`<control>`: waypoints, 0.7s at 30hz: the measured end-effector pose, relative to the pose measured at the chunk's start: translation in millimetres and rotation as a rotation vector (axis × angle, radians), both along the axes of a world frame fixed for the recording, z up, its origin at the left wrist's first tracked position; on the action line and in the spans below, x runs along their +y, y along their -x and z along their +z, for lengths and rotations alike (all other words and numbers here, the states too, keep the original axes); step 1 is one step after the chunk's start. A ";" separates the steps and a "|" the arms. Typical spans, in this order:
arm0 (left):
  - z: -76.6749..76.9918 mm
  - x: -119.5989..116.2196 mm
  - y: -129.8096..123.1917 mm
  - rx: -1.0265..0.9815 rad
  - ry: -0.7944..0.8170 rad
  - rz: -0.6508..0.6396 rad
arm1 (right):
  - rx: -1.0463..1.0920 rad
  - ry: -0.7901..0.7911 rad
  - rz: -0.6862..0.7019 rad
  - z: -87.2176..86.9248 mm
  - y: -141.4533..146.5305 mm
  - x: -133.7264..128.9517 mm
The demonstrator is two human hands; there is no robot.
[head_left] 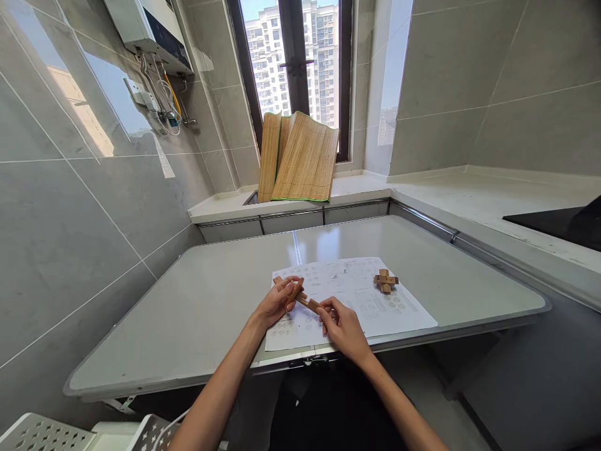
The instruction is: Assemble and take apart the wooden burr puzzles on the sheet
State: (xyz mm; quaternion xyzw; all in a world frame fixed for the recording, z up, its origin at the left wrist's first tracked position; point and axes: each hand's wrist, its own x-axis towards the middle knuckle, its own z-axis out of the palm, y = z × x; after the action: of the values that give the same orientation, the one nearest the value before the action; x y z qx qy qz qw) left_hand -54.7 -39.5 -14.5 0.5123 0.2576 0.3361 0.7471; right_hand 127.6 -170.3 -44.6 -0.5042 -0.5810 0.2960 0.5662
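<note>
My left hand (pixel 278 302) is closed around notched wooden puzzle pieces (pixel 295 290), which cross each other at an angle above the paper. Between the thumb and fingers of my right hand (pixel 342 326) is another wooden puzzle piece (pixel 310 305), its left end close to the pieces in my left hand. Whether they touch, I cannot tell. Beneath both hands lies a white sheet of printed diagrams (pixel 357 285). An assembled wooden cross-shaped puzzle (pixel 385 281) rests on the sheet's right part, apart from my hands.
The sheet lies on a pale folding table (pixel 197 307) with a seam down its middle. Behind it, folded bamboo mats (pixel 305 160) lean by the window on a white counter (pixel 436 188). A white perforated basket (pixel 47 432) stands low at the left.
</note>
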 end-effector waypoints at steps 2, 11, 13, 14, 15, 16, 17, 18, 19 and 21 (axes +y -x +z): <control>0.5 0.9 -0.7 -0.015 -0.001 0.041 | -0.004 0.005 -0.004 -0.1 0.3 0.0; 5.0 -3.7 -4.5 -0.013 -0.013 0.113 | -0.017 0.036 -0.011 -0.6 0.9 1.6; 4.9 -4.2 -5.4 -0.008 -0.025 0.131 | -0.014 0.032 -0.009 0.2 1.0 1.3; 4.7 -3.7 -5.2 -0.006 -0.033 0.145 | -0.014 0.029 -0.009 0.8 1.0 0.9; 4.6 -2.6 -4.6 -0.006 -0.043 0.168 | -0.016 0.027 -0.010 1.7 0.9 0.4; 4.5 -0.9 -3.3 -0.009 -0.055 0.200 | -0.019 0.025 -0.012 2.6 0.8 -0.3; 4.5 1.4 -1.4 -0.015 -0.069 0.242 | -0.019 0.023 -0.015 3.4 0.7 -1.0; 4.5 4.0 0.9 -0.021 -0.086 0.294 | -0.017 0.022 -0.018 4.0 0.5 -1.6; 4.5 6.8 3.4 -0.027 -0.105 0.352 | -0.012 0.022 -0.019 4.4 0.2 -2.0; 4.1 11.9 7.9 -0.025 -0.148 0.472 | -0.003 0.024 -0.023 4.0 -0.4 -2.2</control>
State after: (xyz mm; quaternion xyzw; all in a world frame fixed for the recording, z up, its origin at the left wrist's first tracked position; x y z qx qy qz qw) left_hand -62.5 -27.5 -10.4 0.4871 0.3357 0.5255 0.6114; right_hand 128.0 -172.5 -40.5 -0.5181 -0.5726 0.2958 0.5622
